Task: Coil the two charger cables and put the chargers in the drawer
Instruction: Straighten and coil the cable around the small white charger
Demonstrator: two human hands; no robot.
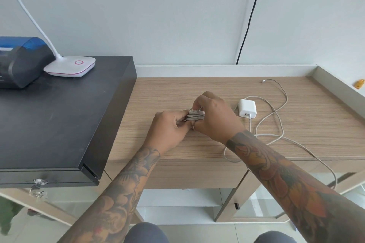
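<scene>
I hold the first coiled cable (194, 116) between both hands: my left hand (169, 124) grips one end of the bundle, my right hand (214, 116) pinches the other, near the counter's (158, 94) middle. This coil looks almost finished. The second charger (247, 108) lies at three o'clock, its cable (276, 116) loose. I cannot see the drawer.

Bright, even, diffuse daylight fills the view, with no harsh glare. Shadows are soft and faint: a pale one lies under the hands (197, 118) on the table (296, 140). Focus is fairly sharp at centre. Wide-angle distortion bends the straight edges outward near the borders, and the corners look slightly smeared.
</scene>
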